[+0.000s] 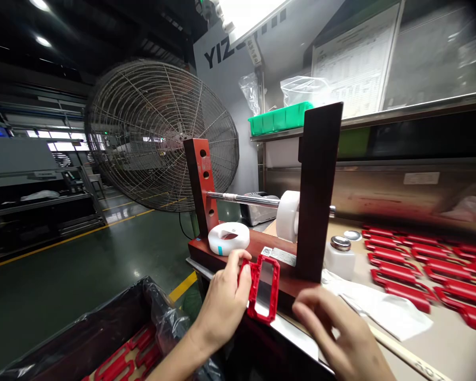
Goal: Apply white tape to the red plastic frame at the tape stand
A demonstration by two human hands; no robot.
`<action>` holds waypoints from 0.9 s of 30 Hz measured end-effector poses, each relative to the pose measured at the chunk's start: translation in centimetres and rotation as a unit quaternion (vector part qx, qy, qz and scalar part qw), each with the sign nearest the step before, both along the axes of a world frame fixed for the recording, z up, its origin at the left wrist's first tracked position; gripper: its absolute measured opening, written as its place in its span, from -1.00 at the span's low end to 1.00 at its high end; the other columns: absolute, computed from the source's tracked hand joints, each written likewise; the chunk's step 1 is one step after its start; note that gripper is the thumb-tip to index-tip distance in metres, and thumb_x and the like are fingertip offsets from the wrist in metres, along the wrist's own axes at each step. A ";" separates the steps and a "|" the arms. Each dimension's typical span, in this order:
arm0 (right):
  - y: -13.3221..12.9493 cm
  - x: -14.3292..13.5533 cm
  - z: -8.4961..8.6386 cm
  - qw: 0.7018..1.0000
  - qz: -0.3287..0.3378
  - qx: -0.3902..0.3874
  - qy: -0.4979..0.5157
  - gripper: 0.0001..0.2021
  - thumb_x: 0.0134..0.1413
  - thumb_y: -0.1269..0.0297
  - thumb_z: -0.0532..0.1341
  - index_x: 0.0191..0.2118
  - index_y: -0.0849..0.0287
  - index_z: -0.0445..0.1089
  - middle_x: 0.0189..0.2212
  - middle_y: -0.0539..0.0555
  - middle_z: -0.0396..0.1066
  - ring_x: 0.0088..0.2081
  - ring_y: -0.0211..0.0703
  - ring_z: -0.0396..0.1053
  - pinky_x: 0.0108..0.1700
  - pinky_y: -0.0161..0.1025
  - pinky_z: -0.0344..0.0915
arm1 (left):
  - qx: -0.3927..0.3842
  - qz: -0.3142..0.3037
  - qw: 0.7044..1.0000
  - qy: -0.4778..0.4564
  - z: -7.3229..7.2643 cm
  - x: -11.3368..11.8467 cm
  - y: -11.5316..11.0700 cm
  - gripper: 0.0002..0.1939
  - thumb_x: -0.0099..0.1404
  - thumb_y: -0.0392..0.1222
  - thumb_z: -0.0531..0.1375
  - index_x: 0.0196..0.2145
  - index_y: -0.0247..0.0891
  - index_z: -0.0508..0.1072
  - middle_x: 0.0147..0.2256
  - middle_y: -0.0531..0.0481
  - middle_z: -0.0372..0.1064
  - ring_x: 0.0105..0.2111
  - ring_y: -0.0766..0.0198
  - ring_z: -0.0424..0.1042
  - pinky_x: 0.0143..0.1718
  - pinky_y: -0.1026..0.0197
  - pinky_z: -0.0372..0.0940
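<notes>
Red frame (263,288): the left hand (222,307) is pinching its left edge between thumb and fingers, holding it upright at the bench edge so its open window is facing the viewer. The right hand (337,333), blurred, is hovering just beside it, fingers loosely spread, gripping nothing. Behind, a stand (262,248) is carrying a tape roll (287,216) on its rod; more red frames (420,264) are lying in rows on the bench.

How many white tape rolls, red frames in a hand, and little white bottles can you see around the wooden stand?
White tape rolls: 2, one lying flat, one on the rod
Red frame in the left hand: 1
Little white bottle: 1
Total: 4
</notes>
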State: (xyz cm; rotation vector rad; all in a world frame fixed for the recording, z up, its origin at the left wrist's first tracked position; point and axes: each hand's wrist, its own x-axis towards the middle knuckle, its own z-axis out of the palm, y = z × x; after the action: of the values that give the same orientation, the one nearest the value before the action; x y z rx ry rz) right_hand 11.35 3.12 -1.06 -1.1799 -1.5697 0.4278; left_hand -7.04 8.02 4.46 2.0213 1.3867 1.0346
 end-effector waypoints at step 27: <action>7.1 -0.2 4.3 0.903 0.127 -0.206 0.355 -0.49 -0.21 -0.15 0.41 -0.38 0.23 0.35 -0.66 -0.16 0.11 -0.68 -0.47 -0.01 -0.66 -0.43 -0.01 | 0.147 0.075 0.975 0.151 1.9 1.8 3.2 -0.81 0.41 -0.24 -0.08 -0.08 -0.13 0.25 -0.36 0.01 0.55 -0.35 0.02 0.56 -0.37 0.14 0.16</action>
State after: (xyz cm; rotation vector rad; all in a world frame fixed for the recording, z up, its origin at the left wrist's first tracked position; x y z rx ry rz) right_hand 11.19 10.19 3.28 -0.9539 -1.0031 1.2598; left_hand -5.26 11.19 6.39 2.3997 1.6434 1.0823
